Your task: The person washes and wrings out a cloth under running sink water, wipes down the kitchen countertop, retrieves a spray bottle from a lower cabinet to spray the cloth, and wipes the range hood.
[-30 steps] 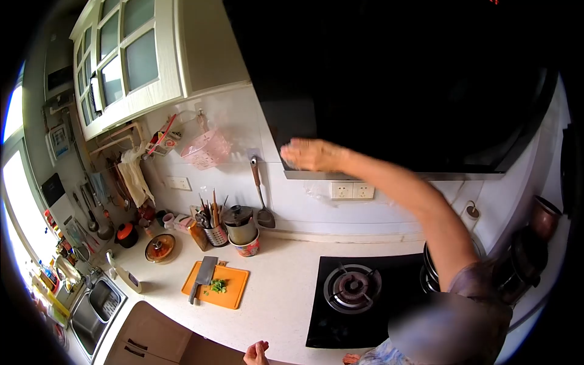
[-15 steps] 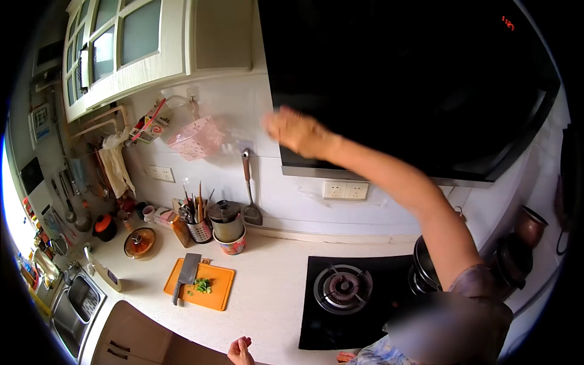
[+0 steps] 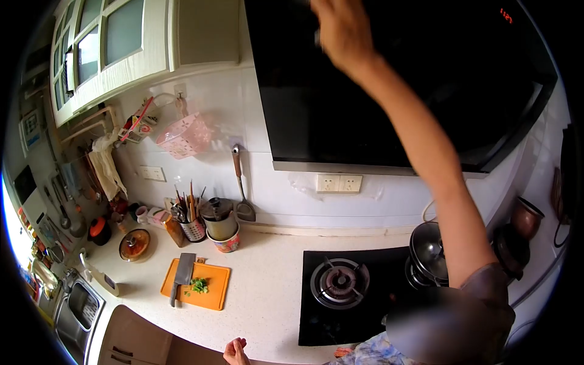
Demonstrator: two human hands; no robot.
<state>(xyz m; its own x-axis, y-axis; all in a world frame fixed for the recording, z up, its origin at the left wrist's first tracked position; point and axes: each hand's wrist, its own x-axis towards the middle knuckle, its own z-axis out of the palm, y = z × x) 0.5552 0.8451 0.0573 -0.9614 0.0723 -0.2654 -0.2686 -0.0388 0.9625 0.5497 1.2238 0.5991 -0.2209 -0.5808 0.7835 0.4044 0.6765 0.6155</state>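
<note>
My right hand (image 3: 344,30) is raised in front of the black range hood (image 3: 365,109), near the top edge of the view. Its fingers are blurred and partly cut off, so whatever they may hold cannot be made out. Low in the view, by the counter's front edge, my left hand (image 3: 236,351) has its fingers curled together, with nothing visible in them. Behind it on the counter lies an orange cutting board (image 3: 210,297), bearing a cleaver (image 3: 183,271) and chopped greens (image 3: 199,285).
A black gas stove (image 3: 316,328) with a pan (image 3: 429,249) stands at the right. Along the wall are a lidded pot (image 3: 222,226), a utensil holder (image 3: 193,231) and a hanging pink basket (image 3: 184,137). The sink (image 3: 76,316) and a white cabinet (image 3: 121,36) are at the left.
My right hand has moved from the hood's lower left corner upward and to the right across its front. My left hand stays low by the counter edge. The view has shifted somewhat.
</note>
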